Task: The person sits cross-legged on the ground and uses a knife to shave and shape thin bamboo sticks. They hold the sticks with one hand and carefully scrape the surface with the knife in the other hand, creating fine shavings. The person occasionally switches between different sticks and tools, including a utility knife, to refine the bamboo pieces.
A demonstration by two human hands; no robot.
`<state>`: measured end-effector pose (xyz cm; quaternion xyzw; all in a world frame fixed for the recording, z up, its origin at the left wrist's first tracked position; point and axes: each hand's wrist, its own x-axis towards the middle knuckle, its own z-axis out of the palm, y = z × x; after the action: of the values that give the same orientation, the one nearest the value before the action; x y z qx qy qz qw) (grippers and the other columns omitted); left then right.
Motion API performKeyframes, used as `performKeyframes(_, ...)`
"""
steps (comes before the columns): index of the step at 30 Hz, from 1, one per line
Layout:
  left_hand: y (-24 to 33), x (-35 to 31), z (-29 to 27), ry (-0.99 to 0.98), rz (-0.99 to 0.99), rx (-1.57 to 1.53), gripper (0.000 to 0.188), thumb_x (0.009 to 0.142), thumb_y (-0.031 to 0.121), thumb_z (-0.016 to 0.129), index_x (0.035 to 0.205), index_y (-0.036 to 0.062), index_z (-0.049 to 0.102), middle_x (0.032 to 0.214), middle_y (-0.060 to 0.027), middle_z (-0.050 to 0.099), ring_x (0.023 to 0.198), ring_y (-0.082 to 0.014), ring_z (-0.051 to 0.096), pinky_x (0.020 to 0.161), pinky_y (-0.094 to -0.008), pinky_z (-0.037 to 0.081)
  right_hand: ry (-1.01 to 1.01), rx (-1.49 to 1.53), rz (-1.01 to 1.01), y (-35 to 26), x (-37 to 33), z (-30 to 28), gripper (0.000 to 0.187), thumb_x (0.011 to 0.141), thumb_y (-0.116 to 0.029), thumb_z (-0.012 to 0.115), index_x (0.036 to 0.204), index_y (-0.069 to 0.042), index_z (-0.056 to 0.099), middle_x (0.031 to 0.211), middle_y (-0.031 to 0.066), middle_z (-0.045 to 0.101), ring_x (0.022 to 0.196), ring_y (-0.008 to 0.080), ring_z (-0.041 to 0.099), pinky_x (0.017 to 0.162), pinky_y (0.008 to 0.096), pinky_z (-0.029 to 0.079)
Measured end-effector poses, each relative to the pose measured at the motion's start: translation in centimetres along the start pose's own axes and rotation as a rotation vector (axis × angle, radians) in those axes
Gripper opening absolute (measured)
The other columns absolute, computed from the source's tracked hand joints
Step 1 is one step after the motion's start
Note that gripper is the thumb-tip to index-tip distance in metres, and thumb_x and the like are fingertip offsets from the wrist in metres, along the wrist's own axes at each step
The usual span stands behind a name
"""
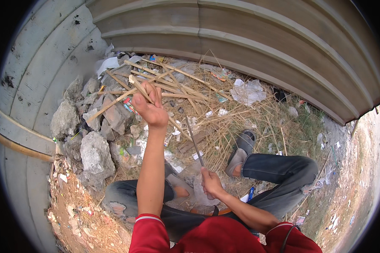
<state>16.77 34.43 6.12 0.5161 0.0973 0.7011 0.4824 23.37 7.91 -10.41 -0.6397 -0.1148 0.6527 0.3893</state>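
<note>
My left hand (pixel 151 110) is raised in front of me, its fingers closed round a bamboo stick (pixel 138 87). The stick slants from its pale upper end down to the right, passing behind the hand. Lower and to the right, my right hand (pixel 212 183) grips a long, narrow knife (pixel 194 142) by its handle. Its dark blade points up and away from me, close to the lower part of the stick; whether they touch, I cannot tell. Beyond my left hand, several split bamboo strips (pixel 189 90) lie crisscrossed on the ground.
Broken concrete chunks (pixel 98 155) are heaped at the left beside a pale metal wall (pixel 42 76). A corrugated metal sheet (pixel 240 31) closes off the far side. Dry grass, litter and a crumpled clear plastic bag (pixel 248 92) cover the ground. My bent legs frame the working spot.
</note>
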Motion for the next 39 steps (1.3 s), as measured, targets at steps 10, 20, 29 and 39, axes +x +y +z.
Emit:
performKeyframes(10,1.1,-0.4,-0.1,0.026,-0.019,0.045,0.062,0.096,0.068,0.042,0.069,0.0123,0.034,0.064,0.0026,0.032,0.051,-0.0068,0.024,0.05,-0.0236,0.02,-0.023,-0.27,-0.677,-6.9,-1.0,2.7,0.051,0.105,-0.05,0.046,0.074,-0.009,0.048,0.054,0.0016,0.044,0.041,0.0117,0.044,0.039,0.0306,0.038)
performKeyframes(20,2.2,-0.6,-1.1,0.004,0.0,0.034,0.063,0.096,0.069,0.04,0.071,0.0118,0.038,0.059,0.002,0.033,0.046,-0.007,0.025,0.046,-0.0211,0.021,-0.029,-0.235,-0.344,-5.9,-0.3,1.7,0.055,0.102,-0.049,0.052,0.081,0.002,0.056,0.056,0.0084,0.049,0.047,0.02,0.05,0.048,0.0376,0.042)
performKeyframes(29,2.2,-0.4,-1.6,-0.024,-0.041,0.027,0.063,0.097,0.07,0.037,0.071,0.0122,0.038,0.059,0.0025,0.032,0.048,-0.0073,0.025,0.047,-0.0232,0.021,0.119,-0.174,0.028,5.8,7.1,-1.9,0.054,0.103,-0.048,0.05,0.075,-0.002,0.054,0.058,0.0059,0.051,0.043,0.0181,0.047,0.041,0.0359,0.041)
performKeyframes(39,1.7,-0.2,-1.4,0.035,-0.027,0.052,0.063,0.097,0.068,0.036,0.07,0.0119,0.039,0.06,0.0022,0.033,0.047,-0.0079,0.025,0.046,-0.0235,0.019,0.015,-0.093,-0.595,1.4,3.1,3.1,0.055,0.102,-0.05,0.052,0.077,-0.001,0.056,0.059,0.008,0.052,0.043,0.0194,0.051,0.04,0.0375,0.04)
